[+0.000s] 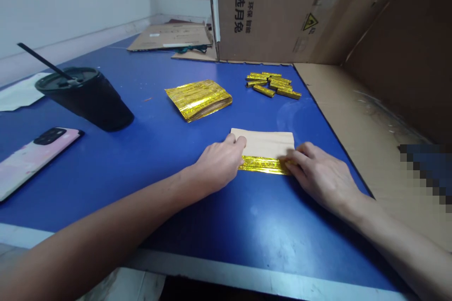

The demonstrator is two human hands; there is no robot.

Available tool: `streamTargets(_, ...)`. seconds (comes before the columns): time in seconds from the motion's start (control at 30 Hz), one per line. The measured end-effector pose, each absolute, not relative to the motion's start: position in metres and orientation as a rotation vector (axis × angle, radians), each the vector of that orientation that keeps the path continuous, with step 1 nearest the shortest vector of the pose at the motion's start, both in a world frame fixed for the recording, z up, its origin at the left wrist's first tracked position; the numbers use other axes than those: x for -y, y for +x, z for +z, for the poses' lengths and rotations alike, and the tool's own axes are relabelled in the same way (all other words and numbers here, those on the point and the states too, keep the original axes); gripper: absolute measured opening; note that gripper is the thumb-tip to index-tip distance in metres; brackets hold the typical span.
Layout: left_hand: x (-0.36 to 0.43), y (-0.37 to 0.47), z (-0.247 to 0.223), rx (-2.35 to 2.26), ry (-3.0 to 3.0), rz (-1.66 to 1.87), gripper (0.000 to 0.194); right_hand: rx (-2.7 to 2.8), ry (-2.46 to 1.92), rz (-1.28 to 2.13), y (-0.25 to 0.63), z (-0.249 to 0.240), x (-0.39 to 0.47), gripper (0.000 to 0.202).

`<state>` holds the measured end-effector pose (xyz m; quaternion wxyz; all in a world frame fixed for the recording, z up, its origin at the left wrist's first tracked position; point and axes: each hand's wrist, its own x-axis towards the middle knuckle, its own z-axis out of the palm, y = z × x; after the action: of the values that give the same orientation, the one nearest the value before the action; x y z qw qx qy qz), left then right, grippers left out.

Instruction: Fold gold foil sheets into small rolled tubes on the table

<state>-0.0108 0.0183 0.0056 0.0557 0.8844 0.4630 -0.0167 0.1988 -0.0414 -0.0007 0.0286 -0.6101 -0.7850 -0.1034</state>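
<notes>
A sheet of gold foil paper (pixel 263 143) lies on the blue tabletop with its plain beige side up. Along its near edge a strip is folded over, showing shiny gold. My left hand (pixel 221 163) grips the sheet's left end, fingers bent over the fold. At the right end, my right hand (pixel 319 173) pinches the folded strip between thumb and fingers. Beyond the hands sits a stack of gold foil sheets (pixel 199 96). Farther back on the right is a pile of small folded gold foil strips (pixel 273 83).
A dark tumbler with a straw (pixel 88 99) stands at the left, near a pink phone (pixel 38 160). Flattened cardboard (pixel 173 36) lies at the back left. A large printed cardboard box (pixel 268 14) walls off the back, and more cardboard borders the table's right edge.
</notes>
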Motion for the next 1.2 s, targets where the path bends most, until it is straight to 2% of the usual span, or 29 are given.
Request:
streamTargets(0.13, -0.012, -0.007, 0.008, -1.487, 2.907, 0.017, 0.015, 2.534, -1.719, -0.561, 0.193, -0.004, 0.043, 0.025)
streamTargets(0.33, 0.002, 0.001, 0.005, -1.087, 3.135, -0.015, 0.018, 2.647, -1.668, -0.412, 0.193, -0.006, 0.042, 0.024)
streamTargets(0.43, 0.012, 0.003, 0.003, -1.122, 3.143, -0.046, 0.021, 2.649, -1.670, -0.404, 0.192, -0.005, 0.041, 0.021)
streamTargets(0.5, 0.020, 0.004, 0.004, -1.182, 3.131, -0.044, 0.031, 2.649, -1.690, -0.420, 0.190, -0.003, 0.041, 0.021)
streamTargets(0.6, 0.024, 0.004, 0.005, -1.248, 3.083, -0.096, 0.055, 2.647, -1.723, -0.412, 0.187, -0.001, 0.042, 0.022)
streamTargets(0.73, 0.010, -0.001, 0.006, -1.244, 2.984, -0.182, 0.071, 2.656, -1.683, -0.266, 0.183, 0.002, 0.047, 0.023)
streamTargets(0.93, -0.020, -0.008, 0.001, -1.103, 2.808, -0.223, 0.073, 2.704, -1.622, -0.133, 0.175, 0.011, 0.055, 0.033)
streamTargets(1.2, -0.026, 0.005, -0.007, -1.197, 2.761, -0.110, 0.080, 2.756, -1.447, -0.095, 0.168, 0.011, 0.064, 0.037)
